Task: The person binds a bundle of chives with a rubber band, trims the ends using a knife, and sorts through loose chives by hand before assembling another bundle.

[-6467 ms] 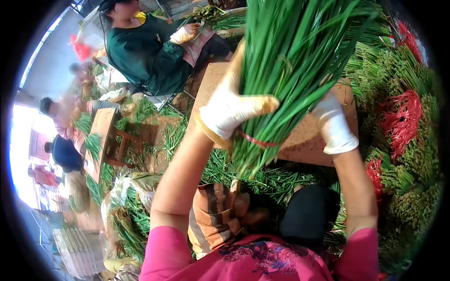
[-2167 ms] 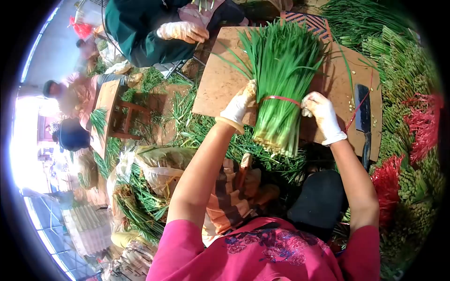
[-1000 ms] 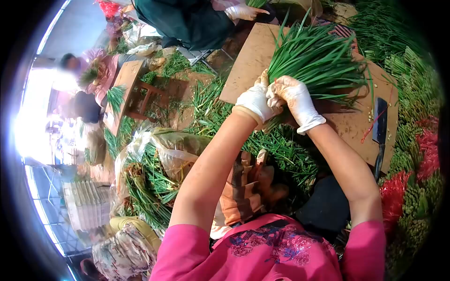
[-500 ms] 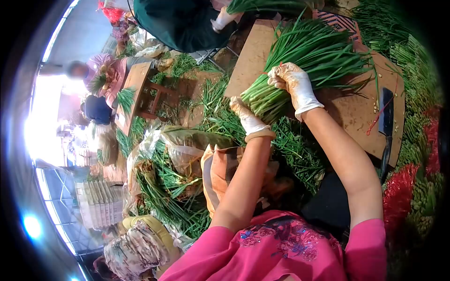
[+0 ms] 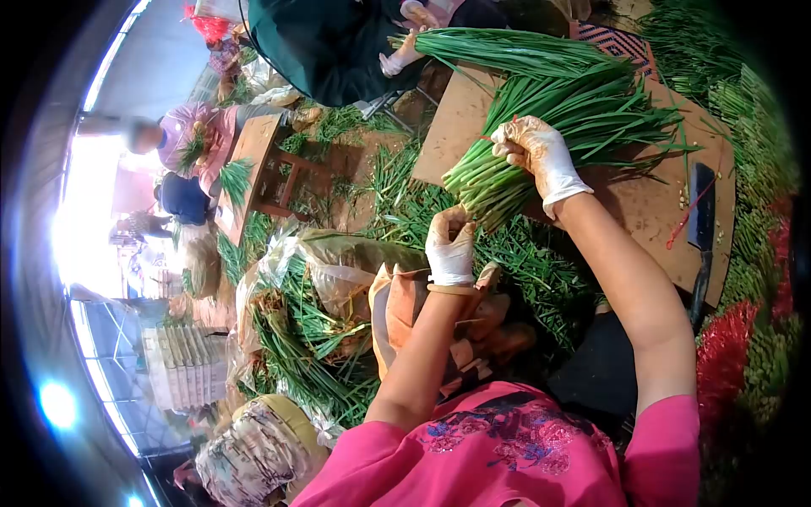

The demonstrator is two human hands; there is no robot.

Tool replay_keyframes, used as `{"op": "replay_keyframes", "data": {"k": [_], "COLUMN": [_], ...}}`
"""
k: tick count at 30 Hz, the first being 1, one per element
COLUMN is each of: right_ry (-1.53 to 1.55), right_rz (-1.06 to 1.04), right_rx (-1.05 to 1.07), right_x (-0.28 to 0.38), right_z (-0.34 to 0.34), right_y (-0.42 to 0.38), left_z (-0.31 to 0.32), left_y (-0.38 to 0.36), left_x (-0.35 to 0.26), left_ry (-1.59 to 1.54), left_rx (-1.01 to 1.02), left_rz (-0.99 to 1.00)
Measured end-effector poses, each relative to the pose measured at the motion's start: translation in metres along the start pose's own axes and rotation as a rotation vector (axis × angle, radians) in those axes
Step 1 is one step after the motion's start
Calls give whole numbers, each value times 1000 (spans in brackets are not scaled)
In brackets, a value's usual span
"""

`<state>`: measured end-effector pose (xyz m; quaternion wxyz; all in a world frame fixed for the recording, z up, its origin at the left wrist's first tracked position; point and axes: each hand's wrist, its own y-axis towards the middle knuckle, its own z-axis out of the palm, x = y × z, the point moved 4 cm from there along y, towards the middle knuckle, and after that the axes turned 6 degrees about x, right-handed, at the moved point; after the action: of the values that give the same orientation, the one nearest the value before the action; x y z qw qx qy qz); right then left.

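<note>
The right hand (image 5: pixel 541 156) has a closed grip around the bundle of chives (image 5: pixel 557 118), which lies slantwise on the wooden surface (image 5: pixel 642 211). The left hand (image 5: pixel 449 245) curls at the cut stem ends (whether it pinches anything, I cannot tell). A cleaver (image 5: pixel 699 228) lies near the surface's right edge beside a red tie (image 5: pixel 688 215). Across the surface, a co-worker's gloved hand (image 5: pixel 401 55) holds another bunch (image 5: pixel 507 46). Loose trimmings (image 5: pixel 397 194) litter the ground.

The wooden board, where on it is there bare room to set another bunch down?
The wooden board is bare between the right hand and the cleaver, and at its left corner beside the chive bunch. The top is crowded with greens. The left hand is at the cut ends.
</note>
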<state>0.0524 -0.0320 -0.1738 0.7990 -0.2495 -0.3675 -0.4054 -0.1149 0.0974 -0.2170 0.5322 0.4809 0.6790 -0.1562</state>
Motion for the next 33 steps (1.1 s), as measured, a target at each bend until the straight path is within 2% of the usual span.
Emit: {"op": "replay_keyframes", "data": {"k": [1,3,8,12,15,16,19,20,21,23,25,27,28,30,31,33], "right_ry": [-1,3,-65,-40,-61,-58,-123,-173,-223,-219,-224,-249,-206,-187,-170,-183], "right_rz": [-6,-12,-25,-48,-19,-6,31,38,45,26,12,-23,-66,-90,-28,29], "right_rx": [-9,-27,-2,25,38,37,37,38,38,65,86,42,47,33,28,94], "right_x": [2,3,0,1,-1,-1,3,5,5,3,1,11,15,20,22,22], "right_z": [0,0,-2,-1,0,1,0,0,-1,-2,-6,-3,-7,-22,-27,-26], "right_y": [-1,-3,0,-1,-2,-3,-7,-8,-10,-12,-8,-11,-10,-8,-7,-8], "left_z": [0,-8,-16,-15,-5,-7,-41,-56,-64,-49,-9,28,42,51,49,54], "left_y": [4,11,29,43,49,49,54,62,71,85,95,92,90,77,77,80], "left_x": [1,-8,-17,-32,-42,-45,-55,-71,-82,-119,-131,-114,-100,-55,-61,-72], "left_ry": [-39,81,137,488,708,564,610,508,504,741,887,1035,1119,1140,1106,1241], "left_rx": [0,-15,99,183,369,390,419,245,232,281,409,571,762,833,851,891], "left_rz": [-47,216,244,326,281,306,223,247,116,377,473,347,230,157,127,111]}}
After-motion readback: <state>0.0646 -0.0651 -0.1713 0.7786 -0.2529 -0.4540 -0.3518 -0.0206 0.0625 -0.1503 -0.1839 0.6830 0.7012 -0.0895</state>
